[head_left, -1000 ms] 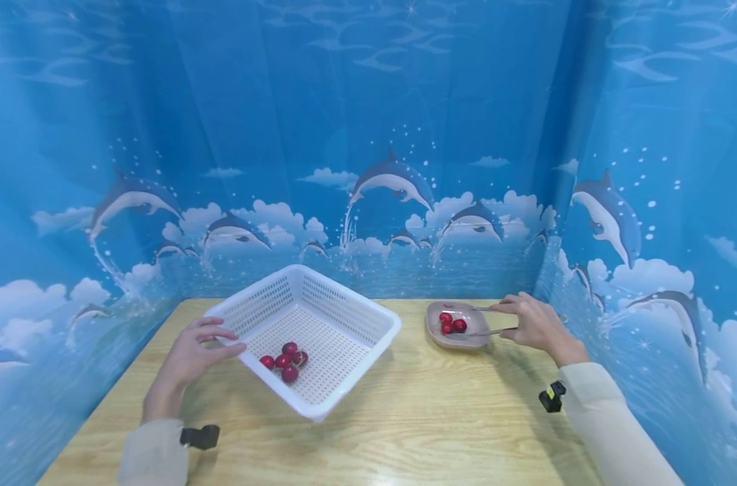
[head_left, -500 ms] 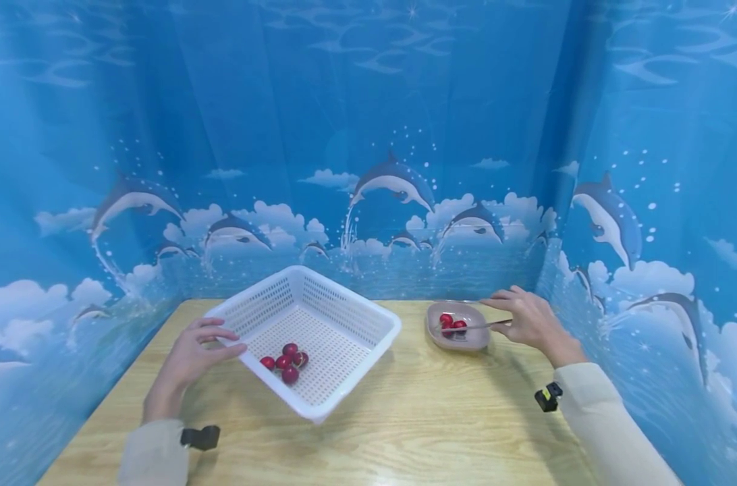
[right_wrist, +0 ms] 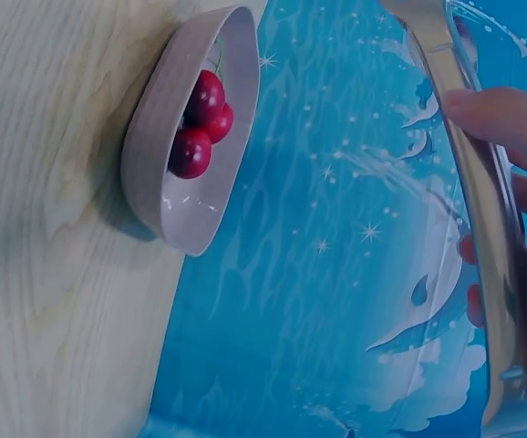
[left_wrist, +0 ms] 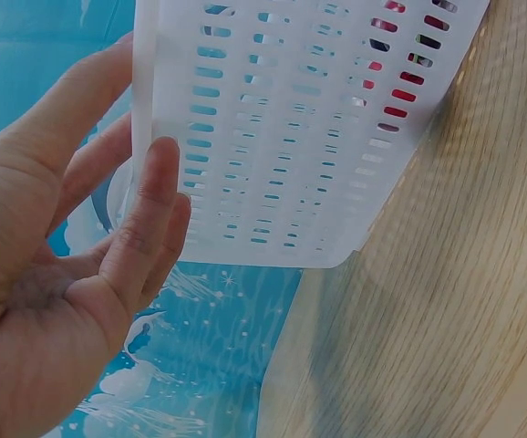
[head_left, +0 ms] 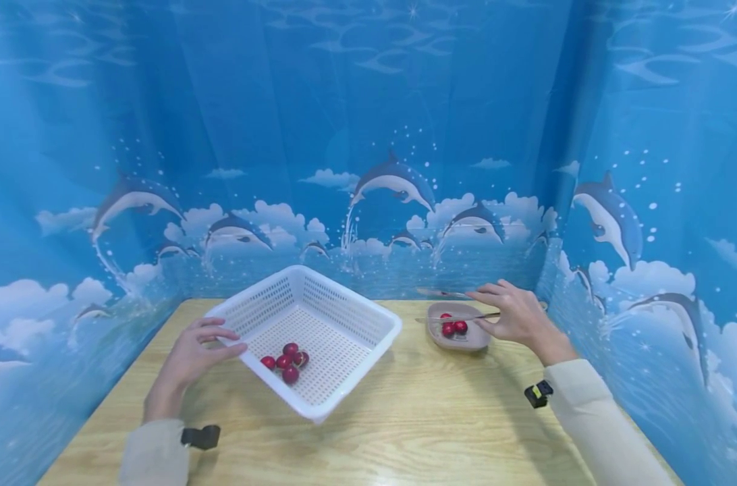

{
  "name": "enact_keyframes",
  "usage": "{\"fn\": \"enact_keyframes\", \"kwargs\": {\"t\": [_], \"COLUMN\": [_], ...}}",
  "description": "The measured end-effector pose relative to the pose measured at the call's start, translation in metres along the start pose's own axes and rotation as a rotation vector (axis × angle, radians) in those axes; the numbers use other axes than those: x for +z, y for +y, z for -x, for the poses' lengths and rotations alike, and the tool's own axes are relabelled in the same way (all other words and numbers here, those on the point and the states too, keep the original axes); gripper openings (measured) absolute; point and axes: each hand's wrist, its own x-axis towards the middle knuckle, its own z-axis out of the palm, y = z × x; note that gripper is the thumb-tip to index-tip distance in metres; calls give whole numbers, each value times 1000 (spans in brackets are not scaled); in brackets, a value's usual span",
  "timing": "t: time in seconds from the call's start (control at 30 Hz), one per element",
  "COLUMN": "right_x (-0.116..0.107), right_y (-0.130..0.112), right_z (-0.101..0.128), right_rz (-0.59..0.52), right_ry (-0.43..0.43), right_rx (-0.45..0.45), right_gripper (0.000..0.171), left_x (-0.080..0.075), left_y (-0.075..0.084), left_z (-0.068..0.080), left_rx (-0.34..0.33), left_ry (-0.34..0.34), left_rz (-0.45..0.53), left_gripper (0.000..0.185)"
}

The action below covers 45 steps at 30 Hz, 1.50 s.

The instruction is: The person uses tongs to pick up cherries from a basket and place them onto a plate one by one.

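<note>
A white perforated plastic basket (head_left: 338, 305) stands angled on the left, with several red cherries (head_left: 291, 374) gathered in its near left corner. My left hand (head_left: 192, 354) holds its left rim, fingers on both sides of the wall in the left wrist view. My right hand (head_left: 520, 317) grips metal tongs (right_wrist: 487, 219) between thumb and fingers. The tong arms are spread apart, with nothing visible between them, above a small pinkish-beige bowl (head_left: 466, 343). Inside the bowl lie three cherries (right_wrist: 191, 153), one with a green stem.
A light wooden table (head_left: 417, 418) lies under everything. Blue curtains (head_left: 320, 223) printed with dolphins stand close behind the basket and bowl and along both sides. A black wrist camera (head_left: 201, 437) sits at the left sleeve, another (head_left: 538, 393) at the right.
My right hand and the tongs have risen and moved left, from within the bowl to above it. The tips now reach past its left side. My left hand and the basket have stayed put.
</note>
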Motion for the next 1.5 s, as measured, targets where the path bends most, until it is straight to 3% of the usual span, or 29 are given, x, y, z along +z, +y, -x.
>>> {"fn": "enact_keyframes", "kwargs": {"t": [0.47, 0.67, 0.8, 1.27, 1.5], "right_x": [1, 1, 0, 6, 8], "right_y": [-12, -23, -32, -61, -74], "right_z": [-22, -37, -49, -86, -98], "right_rz": [-39, -56, -64, -120, -96], "right_ry": [89, 120, 120, 129, 76], "right_rx": [-98, -145, -159, -228, -242], "right_gripper": [56, 58, 57, 55, 54], "left_x": [1, 1, 1, 1, 1], "left_y": [0, -1, -2, -3, -3], "left_z": [-1, 0, 0, -1, -1], "left_rx": [-14, 16, 42, 37, 39], "left_ry": [1, 9, 14, 17, 15], "left_rz": [11, 11, 10, 14, 22], "left_gripper": [61, 57, 54, 55, 54]}}
